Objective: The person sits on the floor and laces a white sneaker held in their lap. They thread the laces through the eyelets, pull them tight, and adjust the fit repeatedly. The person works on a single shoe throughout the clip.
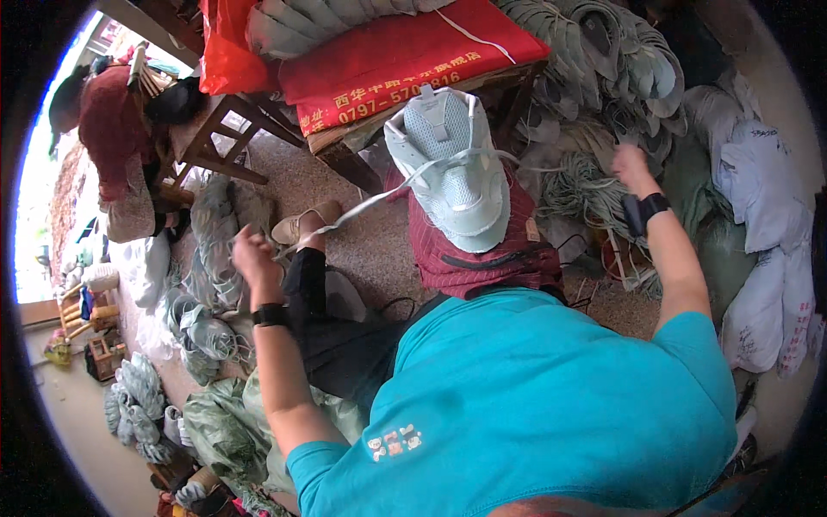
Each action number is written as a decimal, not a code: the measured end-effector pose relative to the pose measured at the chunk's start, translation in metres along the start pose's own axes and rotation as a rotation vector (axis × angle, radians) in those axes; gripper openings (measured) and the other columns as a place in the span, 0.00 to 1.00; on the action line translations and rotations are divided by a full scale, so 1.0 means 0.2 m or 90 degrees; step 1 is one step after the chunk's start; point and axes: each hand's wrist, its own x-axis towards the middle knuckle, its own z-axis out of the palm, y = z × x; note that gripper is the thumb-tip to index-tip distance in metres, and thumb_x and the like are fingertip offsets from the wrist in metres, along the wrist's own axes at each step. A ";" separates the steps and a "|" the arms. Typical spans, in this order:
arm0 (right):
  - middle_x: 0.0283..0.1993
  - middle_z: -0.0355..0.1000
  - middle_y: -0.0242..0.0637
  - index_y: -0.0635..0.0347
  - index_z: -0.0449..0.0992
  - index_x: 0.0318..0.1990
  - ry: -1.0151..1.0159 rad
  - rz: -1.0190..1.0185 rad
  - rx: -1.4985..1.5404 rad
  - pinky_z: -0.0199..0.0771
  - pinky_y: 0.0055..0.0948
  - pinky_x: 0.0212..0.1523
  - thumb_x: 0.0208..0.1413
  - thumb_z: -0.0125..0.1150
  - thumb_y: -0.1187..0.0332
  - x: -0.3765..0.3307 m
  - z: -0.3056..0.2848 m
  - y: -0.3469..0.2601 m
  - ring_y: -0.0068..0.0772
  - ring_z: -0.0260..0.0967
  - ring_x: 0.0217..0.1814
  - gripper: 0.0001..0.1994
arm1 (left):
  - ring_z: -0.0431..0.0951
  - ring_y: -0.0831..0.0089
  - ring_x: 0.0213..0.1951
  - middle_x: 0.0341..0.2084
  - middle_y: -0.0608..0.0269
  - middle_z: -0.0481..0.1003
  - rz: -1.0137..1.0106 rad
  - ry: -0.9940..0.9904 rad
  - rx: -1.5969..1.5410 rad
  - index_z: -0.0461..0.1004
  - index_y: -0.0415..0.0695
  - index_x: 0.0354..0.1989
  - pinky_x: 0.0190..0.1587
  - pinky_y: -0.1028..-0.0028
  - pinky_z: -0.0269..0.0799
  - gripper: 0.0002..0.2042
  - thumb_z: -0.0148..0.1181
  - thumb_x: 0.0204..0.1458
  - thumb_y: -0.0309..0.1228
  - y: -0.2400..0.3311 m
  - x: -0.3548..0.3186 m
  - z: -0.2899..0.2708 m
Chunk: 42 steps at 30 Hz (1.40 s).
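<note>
Speckled floor (pixel 372 250), red-covered table (pixel 388 69), pale shoe upper (pixel 461 185).

The left grip (pixel 256 258) and right grip (pixel 633 167) are curled fist-like, spread wide apart.

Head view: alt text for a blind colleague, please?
A pale mint mesh shoe rests on dark red striped cloth in front of the person, a flat white lace stretching from it to the closed left hand. The right hand is raised; whether it holds lace is unclear. Beyond, a red printed sheet covers a wooden table.
</note>
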 end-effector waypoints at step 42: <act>0.22 0.69 0.31 0.59 0.73 0.18 -0.676 -0.391 -0.659 0.60 0.26 0.29 0.51 0.52 0.68 -1.28 1.28 -0.31 0.25 0.63 0.24 0.12 | 0.75 0.43 0.34 0.26 0.41 0.73 0.472 -0.582 0.766 0.74 0.38 0.32 0.37 0.54 0.70 0.16 0.47 0.56 0.41 0.12 -0.92 1.00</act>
